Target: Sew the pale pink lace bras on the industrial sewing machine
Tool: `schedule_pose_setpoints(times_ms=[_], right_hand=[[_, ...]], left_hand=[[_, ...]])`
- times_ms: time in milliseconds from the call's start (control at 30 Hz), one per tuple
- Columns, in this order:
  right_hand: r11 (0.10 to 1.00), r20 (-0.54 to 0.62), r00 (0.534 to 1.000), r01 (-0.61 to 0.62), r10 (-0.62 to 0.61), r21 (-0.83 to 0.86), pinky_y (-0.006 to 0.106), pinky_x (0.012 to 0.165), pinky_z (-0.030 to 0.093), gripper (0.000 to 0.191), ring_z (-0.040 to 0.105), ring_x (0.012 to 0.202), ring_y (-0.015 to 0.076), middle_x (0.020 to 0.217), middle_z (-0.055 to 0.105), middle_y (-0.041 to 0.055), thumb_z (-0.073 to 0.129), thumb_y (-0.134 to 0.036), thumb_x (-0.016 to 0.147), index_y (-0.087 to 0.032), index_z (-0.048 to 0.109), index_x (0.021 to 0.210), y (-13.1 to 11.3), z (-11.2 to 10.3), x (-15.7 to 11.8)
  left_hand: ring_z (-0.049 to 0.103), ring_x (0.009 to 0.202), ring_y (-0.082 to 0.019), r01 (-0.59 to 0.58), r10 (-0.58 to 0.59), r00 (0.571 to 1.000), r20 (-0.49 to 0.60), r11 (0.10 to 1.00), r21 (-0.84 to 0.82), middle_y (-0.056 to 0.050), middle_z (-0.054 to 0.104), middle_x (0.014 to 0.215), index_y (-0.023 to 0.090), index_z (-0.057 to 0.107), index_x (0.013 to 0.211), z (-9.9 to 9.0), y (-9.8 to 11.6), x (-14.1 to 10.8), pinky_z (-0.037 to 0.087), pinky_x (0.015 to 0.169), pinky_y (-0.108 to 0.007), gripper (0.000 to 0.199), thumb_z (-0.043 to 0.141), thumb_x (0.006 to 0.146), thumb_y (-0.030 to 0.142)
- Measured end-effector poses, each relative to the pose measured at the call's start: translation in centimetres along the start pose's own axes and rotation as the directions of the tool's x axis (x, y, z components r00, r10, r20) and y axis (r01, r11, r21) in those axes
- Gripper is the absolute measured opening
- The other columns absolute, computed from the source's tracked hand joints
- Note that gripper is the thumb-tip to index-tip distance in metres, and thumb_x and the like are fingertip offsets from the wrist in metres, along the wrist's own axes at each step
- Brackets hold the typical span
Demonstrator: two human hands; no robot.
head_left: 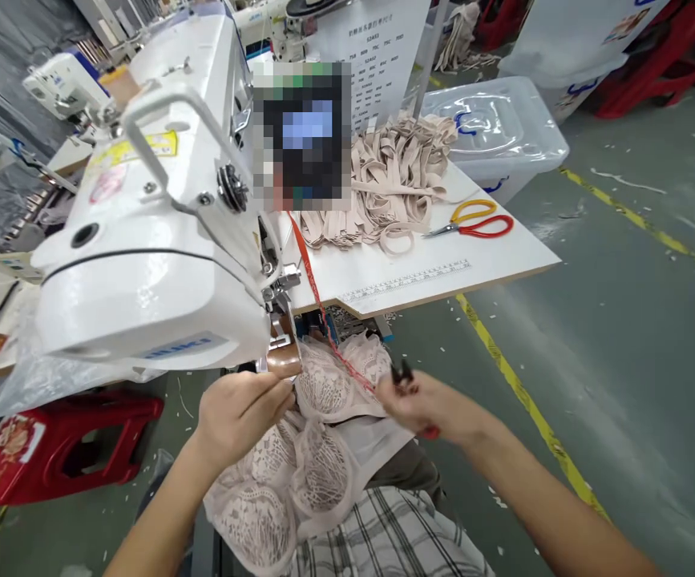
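Beige lace bras point(323, 469) hang from the sewing machine point(160, 288) and lie over my lap, partly overlapping. My left hand point(242, 413) is closed at the machine's presser foot point(280, 343), fingertips pinched on the edge of the lace bra there; the exact grip is partly hidden. Over to the right, my right hand point(416, 407) is wrapped round small dark thread snips point(404, 375), their tips pointing up. A red cord point(323, 308) runs from the machine side down to this hand, above the bra cups.
Beige straps point(392, 180) are heaped on the white table point(503, 260), beside scissors point(473, 220) with yellow and red handles. A printed ruler point(407, 280) lies near the table edge. A lidded plastic bin point(497, 128) stands behind. At left is a red stool point(70, 449).
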State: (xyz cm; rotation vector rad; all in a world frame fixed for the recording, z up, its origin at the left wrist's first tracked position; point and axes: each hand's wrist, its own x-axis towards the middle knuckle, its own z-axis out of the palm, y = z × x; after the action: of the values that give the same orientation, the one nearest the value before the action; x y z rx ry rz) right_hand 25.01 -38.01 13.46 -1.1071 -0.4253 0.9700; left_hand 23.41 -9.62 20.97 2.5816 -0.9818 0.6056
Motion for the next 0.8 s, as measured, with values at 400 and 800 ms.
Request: schedule_pose_setpoints(times_ms=[400,800], right_hand=[[0.797,-0.107,0.992,0.012,0.066,0.604,0.020,0.044,0.012,0.044,0.018,0.048,0.0049,0.067,0.039,-0.0069,0.050,-0.062,0.093,-0.019,0.053,0.095,0.7,7.5,5.6],[0.888,-0.313,0.948,0.193,-0.059,0.418,0.021,0.043,0.017,0.042,0.022,0.046,0.0062,0.064,0.037,-0.0067,0.045,-0.062,0.096,-0.021,0.048,0.089,0.1,7.6,6.6]], left_hand=[[0.057,0.060,-0.009,0.253,-0.216,0.940,-0.264,0.960,0.116,0.000,0.065,0.066,0.017,0.064,0.086,1.7,2.4,0.5,0.044,0.058,-0.019,0.015,0.072,0.078,0.006],[0.058,0.061,-0.011,0.290,-0.237,0.911,-0.336,0.950,0.117,-0.001,0.067,0.066,0.017,0.066,0.085,2.9,3.0,-0.4,0.041,0.056,-0.021,0.015,0.073,0.077,0.007]])
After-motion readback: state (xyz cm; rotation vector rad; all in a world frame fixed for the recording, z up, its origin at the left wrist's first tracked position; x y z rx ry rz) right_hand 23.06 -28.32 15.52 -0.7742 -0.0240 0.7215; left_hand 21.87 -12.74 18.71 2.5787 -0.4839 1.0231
